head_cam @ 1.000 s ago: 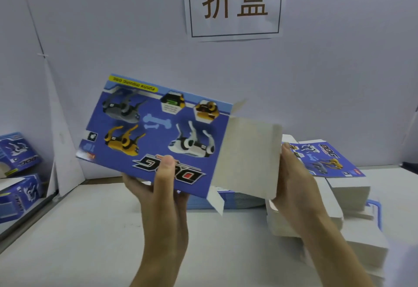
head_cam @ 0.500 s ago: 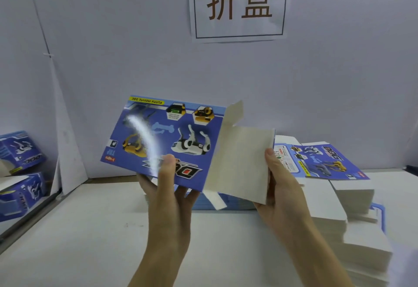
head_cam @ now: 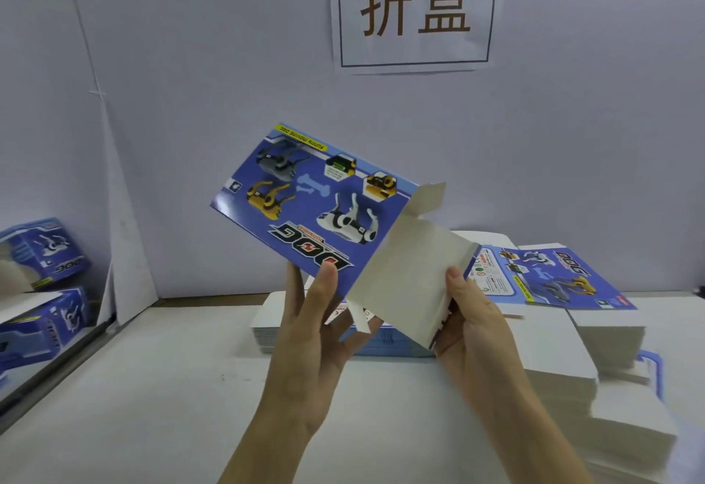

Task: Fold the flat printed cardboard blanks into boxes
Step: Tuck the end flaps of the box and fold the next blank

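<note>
A flat printed cardboard blank is being held up in the air above the middle of the white table, tilted, blue glossy face with toy dogs and "DOG" lettering turned toward the camera, upside down. Its lower edge is being pinched by the left hand, thumb on the printed face, fingers behind. A plain grey-white panel of the same blank is being folded forward along a crease; it is being gripped at its right edge by the right hand, thumb on the unprinted side, fingers behind. A small tab is sticking up at the crease's top.

A stack of flat blanks is lying behind the hands, toward the far edge. More stacks, white side up, are sitting along the right edge, with one printed blank lying face up on top. Two folded blue boxes are piled at the left edge; the upper one's open end is showing, contents cannot be told. A paper sign with two dark characters is being displayed on the matte grey wall.
</note>
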